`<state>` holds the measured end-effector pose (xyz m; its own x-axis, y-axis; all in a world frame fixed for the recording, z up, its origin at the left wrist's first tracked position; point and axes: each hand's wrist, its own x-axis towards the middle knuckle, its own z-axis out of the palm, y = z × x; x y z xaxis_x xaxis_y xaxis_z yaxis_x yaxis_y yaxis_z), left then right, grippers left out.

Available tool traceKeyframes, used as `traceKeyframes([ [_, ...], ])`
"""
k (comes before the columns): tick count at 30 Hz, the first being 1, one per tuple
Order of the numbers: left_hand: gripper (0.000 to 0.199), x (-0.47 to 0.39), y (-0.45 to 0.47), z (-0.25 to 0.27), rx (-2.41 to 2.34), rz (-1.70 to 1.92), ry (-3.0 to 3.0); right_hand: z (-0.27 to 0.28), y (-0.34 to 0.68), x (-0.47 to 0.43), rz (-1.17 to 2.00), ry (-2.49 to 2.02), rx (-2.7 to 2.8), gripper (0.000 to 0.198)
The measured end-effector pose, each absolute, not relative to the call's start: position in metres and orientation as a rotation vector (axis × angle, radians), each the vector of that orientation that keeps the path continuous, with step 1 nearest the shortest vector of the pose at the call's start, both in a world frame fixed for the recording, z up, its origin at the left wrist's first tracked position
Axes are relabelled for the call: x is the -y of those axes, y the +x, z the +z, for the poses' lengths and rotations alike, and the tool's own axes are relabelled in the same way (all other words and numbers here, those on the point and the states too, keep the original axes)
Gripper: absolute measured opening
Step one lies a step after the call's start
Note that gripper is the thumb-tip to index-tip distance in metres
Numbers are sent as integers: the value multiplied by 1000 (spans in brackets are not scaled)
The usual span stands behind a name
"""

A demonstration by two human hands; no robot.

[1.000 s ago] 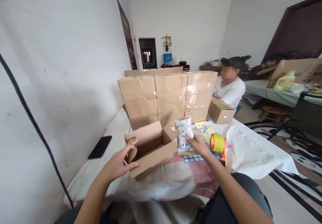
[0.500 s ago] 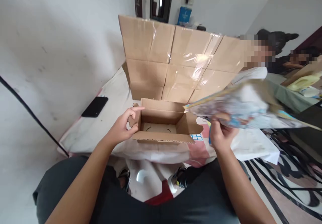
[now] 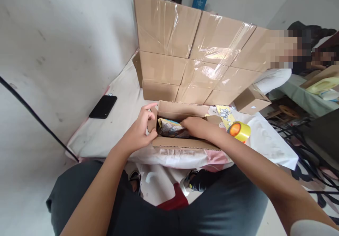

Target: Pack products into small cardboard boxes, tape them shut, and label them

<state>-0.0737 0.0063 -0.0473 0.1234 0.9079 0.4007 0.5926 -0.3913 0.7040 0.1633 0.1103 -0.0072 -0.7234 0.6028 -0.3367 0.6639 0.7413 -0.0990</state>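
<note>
- Left hand [image 3: 141, 131] is pinching the left flap of the open box [image 3: 182, 142].
- Right hand [image 3: 197, 127], fingers flat, is pressing the packet [image 3: 172, 128] inside the box.
- Flaps are standing open; tape roll [image 3: 239, 130] is lying just right.

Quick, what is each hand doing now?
Left hand: gripping the box flap.
Right hand: on the packet inside the box; grip cannot be told.

Open box [image 3: 182, 142]: matt brown corrugated cardboard, raw fluted edge showing along the near wall. Packet [image 3: 172, 128] inside the open box: glossy printed plastic film, crinkled. Stacked boxes [image 3: 196, 52] behind the open box: same cardboard, seams covered in shiny clear tape. Tape roll [image 3: 239, 131] right of the open box: glossy. Bench [image 3: 116, 133] covering: matt cloth. Phone [image 3: 103, 106] left of the open box: smooth black.
</note>
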Motion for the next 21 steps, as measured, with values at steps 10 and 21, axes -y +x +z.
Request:
traceKeyframes([
  [10, 64, 0, -83, -57, -1265, 1182, 2155, -11, 267, -70, -64, 2006, -3375, 20],
  [21, 96, -12, -94, -93, -1210, 1066, 2154, -96, 280, -58, -841, 1742, -3696, 57],
])
